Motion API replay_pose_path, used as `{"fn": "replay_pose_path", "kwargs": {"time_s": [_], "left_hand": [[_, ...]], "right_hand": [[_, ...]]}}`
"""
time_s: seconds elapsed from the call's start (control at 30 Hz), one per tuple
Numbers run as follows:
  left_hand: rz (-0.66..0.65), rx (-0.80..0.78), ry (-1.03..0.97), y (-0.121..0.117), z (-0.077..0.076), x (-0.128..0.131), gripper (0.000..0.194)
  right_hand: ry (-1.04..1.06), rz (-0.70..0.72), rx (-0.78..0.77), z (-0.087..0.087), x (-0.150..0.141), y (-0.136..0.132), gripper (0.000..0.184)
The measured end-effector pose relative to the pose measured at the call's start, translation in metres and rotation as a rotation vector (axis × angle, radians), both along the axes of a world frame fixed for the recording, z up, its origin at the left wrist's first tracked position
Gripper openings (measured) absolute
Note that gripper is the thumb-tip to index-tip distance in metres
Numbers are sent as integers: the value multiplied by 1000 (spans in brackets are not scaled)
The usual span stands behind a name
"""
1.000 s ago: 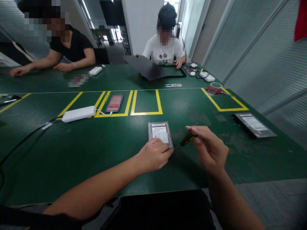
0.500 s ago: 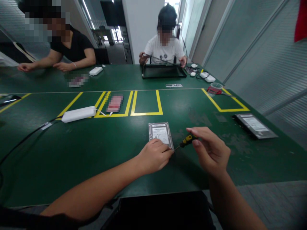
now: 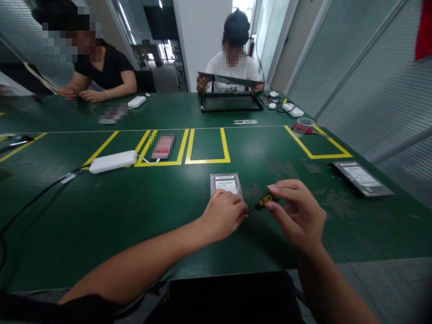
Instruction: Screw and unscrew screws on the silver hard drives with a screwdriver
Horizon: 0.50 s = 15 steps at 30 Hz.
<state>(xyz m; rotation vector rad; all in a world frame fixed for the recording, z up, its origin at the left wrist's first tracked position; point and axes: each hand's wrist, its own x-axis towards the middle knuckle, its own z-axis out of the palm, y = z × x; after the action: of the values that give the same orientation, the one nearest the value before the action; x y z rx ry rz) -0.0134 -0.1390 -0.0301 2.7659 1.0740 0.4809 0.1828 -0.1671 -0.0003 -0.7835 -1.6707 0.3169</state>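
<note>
A silver hard drive (image 3: 225,183) with a white label lies on the green table in front of me. My left hand (image 3: 226,213) covers its near end, its fingers closed round the near right corner. My right hand (image 3: 299,211) pinches the yellow and black handle of a screwdriver (image 3: 265,201) between thumb and fingers. The thin shaft slants down leftward to my left fingertips at the drive's corner. Those fingertips hide the tip, so I cannot tell what it touches.
A second hard drive (image 3: 362,178) lies at the right. Red-handled scissors (image 3: 303,129) and a white power strip (image 3: 113,161) are on the table, with a blurred pink item (image 3: 164,147). Two people sit opposite; one holds a dark panel (image 3: 231,79) over a black frame (image 3: 232,108).
My right thumb has closed onto the screwdriver handle. My left hand has shifted slightly right over the drive's corner. Opposite, the person has tilted the panel up.
</note>
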Motion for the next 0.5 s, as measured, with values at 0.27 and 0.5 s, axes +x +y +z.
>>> {"fn": "replay_pose_path", "kwargs": {"time_s": [0.27, 0.5], "left_hand": [[12, -55, -16, 2, 6, 3, 11], [-8, -64, 2, 2, 7, 2, 12]], "right_hand": [[-20, -39, -44, -1, -1, -2, 45], [-122, -40, -126, 6, 1, -4, 43]]}}
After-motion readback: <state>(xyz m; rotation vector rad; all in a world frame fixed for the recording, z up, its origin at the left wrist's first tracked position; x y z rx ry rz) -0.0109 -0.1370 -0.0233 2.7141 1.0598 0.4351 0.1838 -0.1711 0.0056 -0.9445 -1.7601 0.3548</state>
